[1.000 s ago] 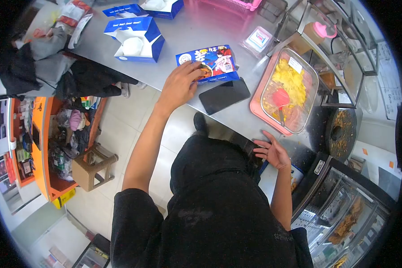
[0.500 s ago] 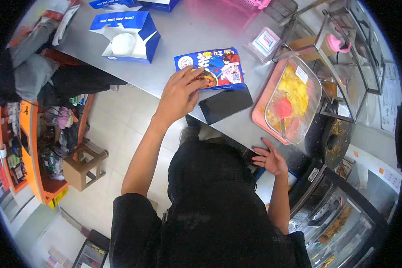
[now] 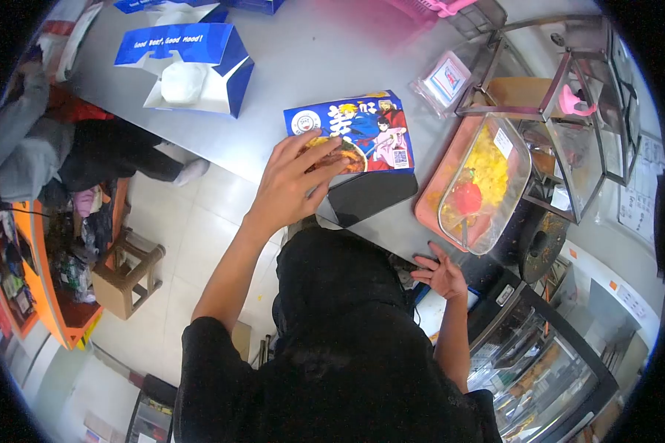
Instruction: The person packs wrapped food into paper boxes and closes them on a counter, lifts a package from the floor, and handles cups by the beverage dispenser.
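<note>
While the left grip (image 3: 292, 184) lies wide over the box (image 3: 384, 148), fingertips on its glossy printed card, the right grip (image 3: 445, 279) hangs off the tabletop (image 3: 281, 66) edge, fingers loosely apart. Can't tell if the left thumb presses the box side. Box is flat-faced, square-cornered, on the smooth grey metal near its front edge. Phone (image 3: 369, 199): black, glassy slab, far side covered by the box; can't tell if they touch. Fingers hide part of the bowl print. Another blue carton (image 3: 256, 5) is cut off at the top. Open carton (image 3: 234, 81), creased card, holds a round white bundle (image 3: 182, 83). Clear tub (image 3: 524, 177) sits in a pink tray (image 3: 431, 193), holding lumpy yellow food (image 3: 493, 164) and a red scoop (image 3: 465, 198).
</note>
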Tool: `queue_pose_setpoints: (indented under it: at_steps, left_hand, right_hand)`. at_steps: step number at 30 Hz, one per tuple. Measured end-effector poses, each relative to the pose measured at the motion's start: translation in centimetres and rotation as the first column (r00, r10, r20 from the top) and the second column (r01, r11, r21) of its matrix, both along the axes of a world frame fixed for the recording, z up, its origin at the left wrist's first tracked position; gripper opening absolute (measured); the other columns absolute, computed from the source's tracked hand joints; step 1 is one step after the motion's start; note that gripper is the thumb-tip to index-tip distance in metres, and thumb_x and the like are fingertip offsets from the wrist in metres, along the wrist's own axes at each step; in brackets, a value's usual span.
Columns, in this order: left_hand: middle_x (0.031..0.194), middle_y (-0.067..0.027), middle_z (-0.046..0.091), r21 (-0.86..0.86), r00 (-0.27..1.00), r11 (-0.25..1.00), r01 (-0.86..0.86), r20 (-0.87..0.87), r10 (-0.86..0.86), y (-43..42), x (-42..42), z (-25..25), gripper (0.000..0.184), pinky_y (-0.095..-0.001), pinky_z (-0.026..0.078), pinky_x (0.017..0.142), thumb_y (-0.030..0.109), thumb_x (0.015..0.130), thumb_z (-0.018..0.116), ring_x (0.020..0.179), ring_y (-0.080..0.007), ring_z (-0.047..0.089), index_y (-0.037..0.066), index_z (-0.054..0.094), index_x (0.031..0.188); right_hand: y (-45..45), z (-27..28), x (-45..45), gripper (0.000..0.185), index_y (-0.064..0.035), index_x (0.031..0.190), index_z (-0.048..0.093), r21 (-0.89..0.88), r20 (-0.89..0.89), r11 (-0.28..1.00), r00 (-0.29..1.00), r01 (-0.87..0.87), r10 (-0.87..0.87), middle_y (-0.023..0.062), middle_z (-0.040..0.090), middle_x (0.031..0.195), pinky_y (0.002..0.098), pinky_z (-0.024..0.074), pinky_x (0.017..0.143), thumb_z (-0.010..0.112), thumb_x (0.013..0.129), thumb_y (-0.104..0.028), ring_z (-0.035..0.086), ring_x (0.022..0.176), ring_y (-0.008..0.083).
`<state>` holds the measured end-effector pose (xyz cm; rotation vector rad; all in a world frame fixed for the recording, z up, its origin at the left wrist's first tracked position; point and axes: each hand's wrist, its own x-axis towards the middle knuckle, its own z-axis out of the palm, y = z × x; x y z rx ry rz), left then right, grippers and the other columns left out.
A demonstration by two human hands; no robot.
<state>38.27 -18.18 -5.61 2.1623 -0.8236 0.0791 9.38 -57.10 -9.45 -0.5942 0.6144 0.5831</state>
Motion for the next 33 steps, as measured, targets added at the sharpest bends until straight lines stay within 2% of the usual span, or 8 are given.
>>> queue_pose_setpoints:
  at_steps: [6, 11, 14, 15, 18, 22, 28, 33]
  left_hand:
    - [0.128, -0.0028, 0.066, -0.019, 1.0, 1.0, 0.003, 0.02, -0.002, 0.0, 0.1, -0.2, 0.039, -0.0474, 0.041, 0.106, 0.003, 0.071, 0.074, 0.126, -0.031, 0.054, 0.021, 0.077, 0.106]
    - [0.128, -0.006, 0.065, -0.037, 0.999, 0.999, -0.032, 0.019, 0.033, -0.7, -0.6, 1.0, 0.036, -0.0483, 0.041, 0.106, 0.005, 0.07, 0.074, 0.126, -0.0312, 0.054, 0.012, 0.074, 0.105]
    - [0.127, -0.0085, 0.064, -0.027, 0.997, 0.997, -0.079, 0.017, 0.079, -1.9, -1.2, 2.1, 0.036, -0.0491, 0.04, 0.106, 0.006, 0.071, 0.074, 0.126, -0.0315, 0.053, 0.009, 0.07, 0.106]
    - [0.127, -0.0094, 0.064, -0.02, 0.995, 0.995, -0.093, 0.027, 0.094, -2.3, -1.2, 2.5, 0.036, -0.0493, 0.04, 0.107, 0.006, 0.071, 0.074, 0.125, -0.0316, 0.053, 0.008, 0.069, 0.107]
    - [0.127, -0.0103, 0.062, 0.067, 0.993, 0.992, -0.103, 0.058, 0.099, -3.1, -1.1, 2.9, 0.037, -0.0494, 0.039, 0.108, 0.007, 0.072, 0.073, 0.125, -0.0315, 0.053, 0.009, 0.067, 0.109]
    - [0.124, -0.0098, 0.062, 0.073, 0.993, 0.993, -0.093, 0.079, 0.087, -2.7, -1.1, 2.8, 0.032, -0.0501, 0.039, 0.107, 0.006, 0.072, 0.073, 0.123, -0.0309, 0.054, 0.009, 0.069, 0.104]
    - [0.122, -0.009, 0.063, 0.02, 0.988, 0.989, -0.145, 0.047, 0.144, -2.9, -1.5, 2.6, 0.029, -0.0501, 0.04, 0.106, 0.002, 0.07, 0.073, 0.122, -0.0316, 0.055, 0.009, 0.069, 0.098]
    - [0.12, -0.0102, 0.063, -0.091, 0.97, 0.966, -0.242, -0.003, 0.243, -2.7, -2.2, 1.1, 0.034, -0.0509, 0.039, 0.107, 0.007, 0.068, 0.075, 0.122, -0.0342, 0.053, 0.011, 0.069, 0.102]
  right_hand:
    - [-0.1, 0.8, 1.1, 0.067, -0.015, 0.155, 0.025, 0.008, -0.003, 0.998, 0.998, -0.06, 0.06, 0.0285, 0.048, 0.142, 0.0583, 0.038, 0.106, 0.047, 0.099, -0.046, 0.057, 0.118, 0.0507]
    - [-0.3, 1.5, 2.1, 0.071, -0.009, 0.153, 0.026, -0.022, 0.029, 0.991, 0.99, -0.135, 0.136, 0.0289, 0.051, 0.139, 0.054, 0.0419, 0.103, 0.05, 0.098, -0.048, 0.059, 0.116, 0.047]
    - [0.5, 3.0, 3.5, 0.073, -0.0058, 0.151, 0.03, -0.161, 0.035, 0.967, 0.978, -0.196, 0.204, 0.0285, 0.055, 0.134, 0.0501, 0.0445, 0.101, 0.051, 0.097, -0.05, 0.062, 0.113, 0.0417]
    - [1.0, 3.9, 4.5, 0.067, -0.0037, 0.147, 0.036, -0.173, 0.041, 0.969, 0.981, -0.177, 0.187, 0.0259, 0.059, 0.129, 0.0461, 0.047, 0.097, 0.052, 0.098, -0.047, 0.063, 0.111, 0.0359]
    - [0.6, 5.0, 6.1, 0.063, -0.0006, 0.143, 0.042, -0.37, 0.017, 0.908, 0.975, -0.199, 0.221, 0.0243, 0.061, 0.124, 0.0447, 0.0464, 0.096, 0.057, 0.097, -0.041, 0.063, 0.11, 0.0337]
    - [-1.0, 4.8, 6.8, 0.057, 0.0024, 0.139, 0.045, -0.444, 0.031, 0.848, 0.941, -0.29, 0.338, 0.0215, 0.063, 0.121, 0.0418, 0.0441, 0.1, 0.059, 0.097, -0.034, 0.06, 0.113, 0.0297]
    - [-1.7, 4.2, 6.7, 0.053, 0.0019, 0.14, 0.045, -0.393, 0.057, 0.872, 0.939, -0.292, 0.34, 0.018, 0.062, 0.126, 0.0406, 0.0457, 0.099, 0.054, 0.1, -0.031, 0.061, 0.113, 0.0269]
    - [-1.2, 4.6, 7.1, 0.05, 0.005, 0.136, 0.048, -0.384, 0.052, 0.885, 0.951, -0.262, 0.305, 0.0223, 0.062, 0.122, 0.0412, 0.0424, 0.102, 0.054, 0.1, -0.029, 0.058, 0.116, 0.0299]
